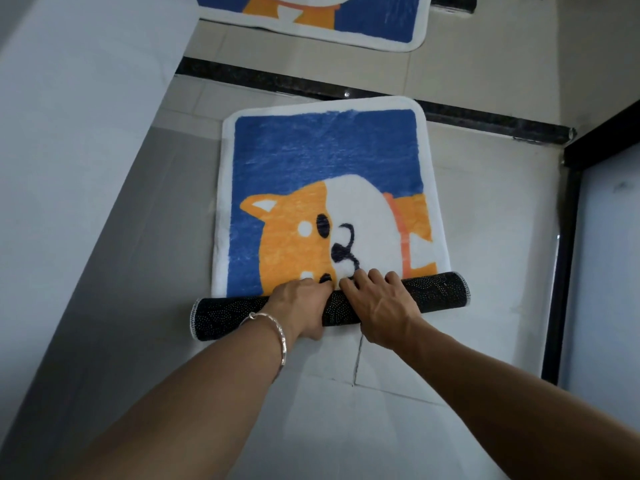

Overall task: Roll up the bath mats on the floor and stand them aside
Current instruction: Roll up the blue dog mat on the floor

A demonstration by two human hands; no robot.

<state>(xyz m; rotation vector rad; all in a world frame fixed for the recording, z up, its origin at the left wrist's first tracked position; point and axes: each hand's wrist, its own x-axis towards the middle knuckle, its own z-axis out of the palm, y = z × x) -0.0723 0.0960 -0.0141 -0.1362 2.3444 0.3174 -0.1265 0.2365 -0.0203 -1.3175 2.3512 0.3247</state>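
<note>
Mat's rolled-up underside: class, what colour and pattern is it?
The mat's underside is black with small pale dots, seen in the head view.

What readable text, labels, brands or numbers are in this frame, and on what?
No text can be read anywhere.
near bath mat: dog picture only, no words.
Its dotted black backing: dots only, no label.
far bath mat: picture only, no words showing.
bracelet: no legible marking.

single head view, looking steeply down and forward (wide-angle), close over tiled floor (pixel 485 237) at arm's reach.
</note>
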